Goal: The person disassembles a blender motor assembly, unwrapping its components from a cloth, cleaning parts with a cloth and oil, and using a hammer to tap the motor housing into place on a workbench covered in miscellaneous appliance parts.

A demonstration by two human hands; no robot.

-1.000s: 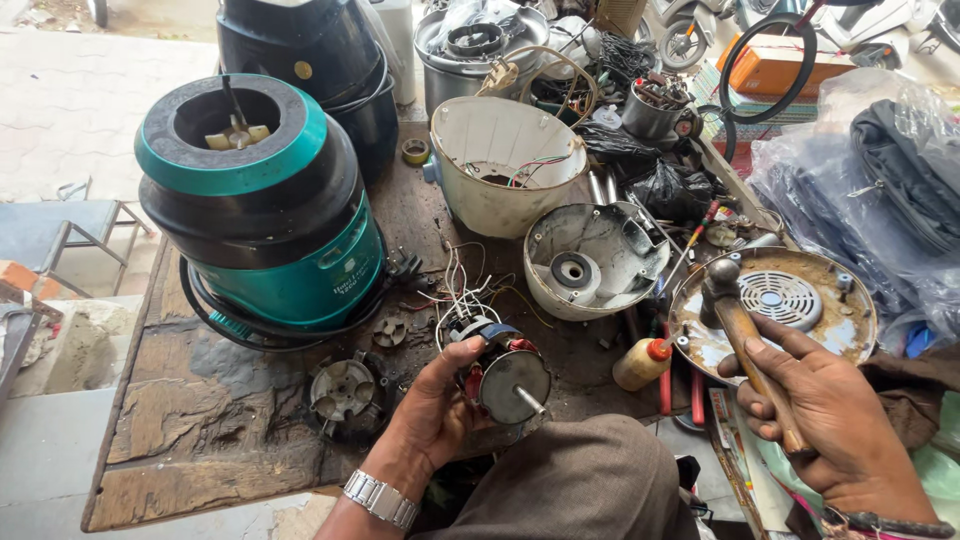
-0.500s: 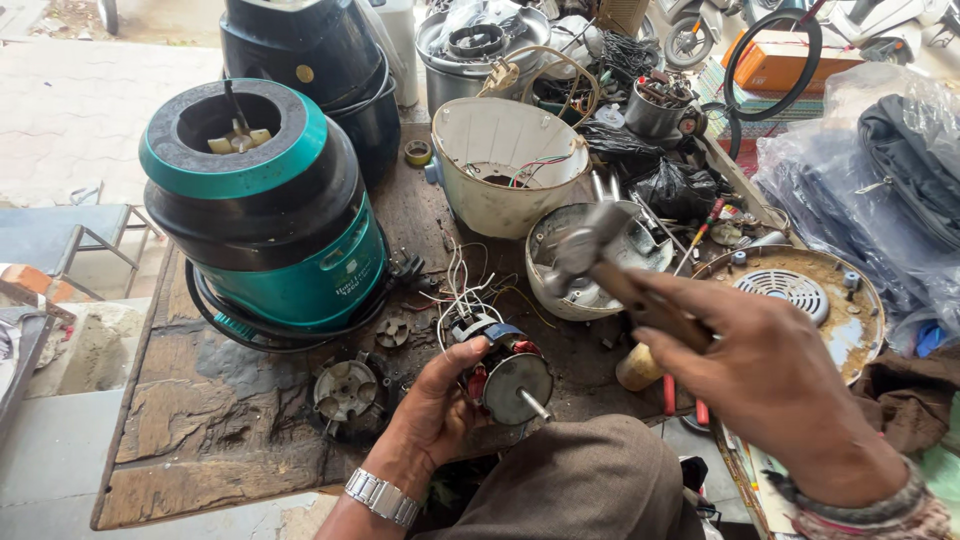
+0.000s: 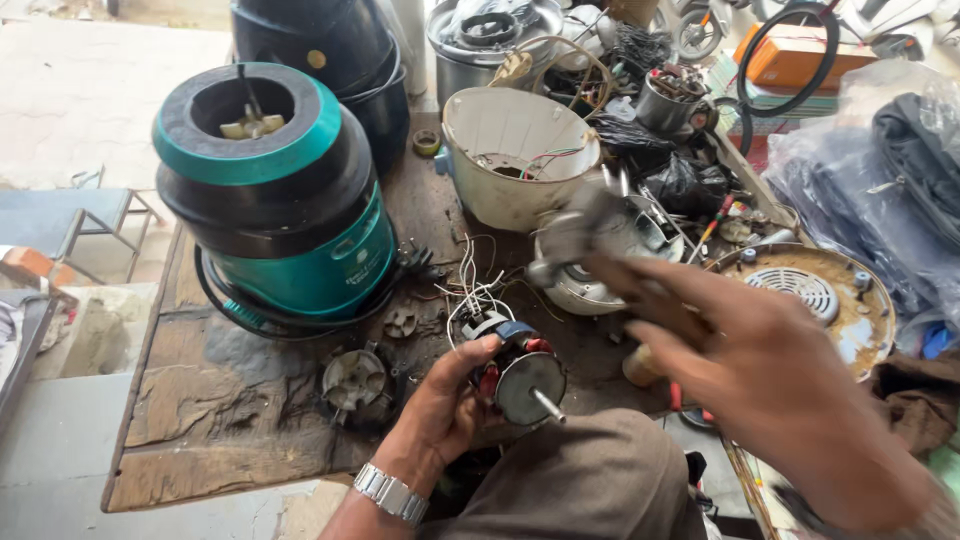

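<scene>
Now L hand [image 3: 445,410] grips motor [image 3: 520,375] w/ shaft at 5 o'clock, R hand [image 3: 760,370] clutches hammer [image 3: 580,235], blurred; strike prob. next—needs aim.

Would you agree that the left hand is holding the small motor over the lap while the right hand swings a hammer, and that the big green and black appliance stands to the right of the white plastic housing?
Not quite. The head view shows the green and black appliance to the left of the white plastic housing, not the right. The rest holds: the left hand holds the small motor over the lap, and the right hand swings a blurred hammer.

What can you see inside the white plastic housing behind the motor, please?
Inside the white plastic housing, thin red and green wires cross its ribbed wall. Its rim hides the near floor.
</scene>
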